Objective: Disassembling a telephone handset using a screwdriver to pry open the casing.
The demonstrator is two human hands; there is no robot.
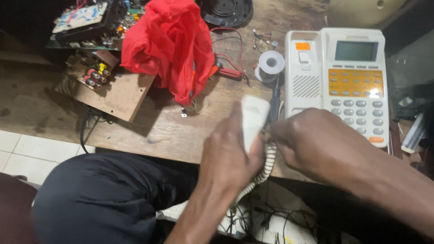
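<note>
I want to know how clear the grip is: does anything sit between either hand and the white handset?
Nothing visible does. The left hand wraps the white handset directly, and the right hand meets its lower end, where the coiled cord leaves. The contact point itself is hidden by the fingers.

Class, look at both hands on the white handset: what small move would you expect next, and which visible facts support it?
Probably a slight steadying of the handset by the left hand while the right hand works the dark tool at its edge. The tool tip meets the handset where the hands join, and the coiled cord hangs below; the contact itself is hidden.
</note>
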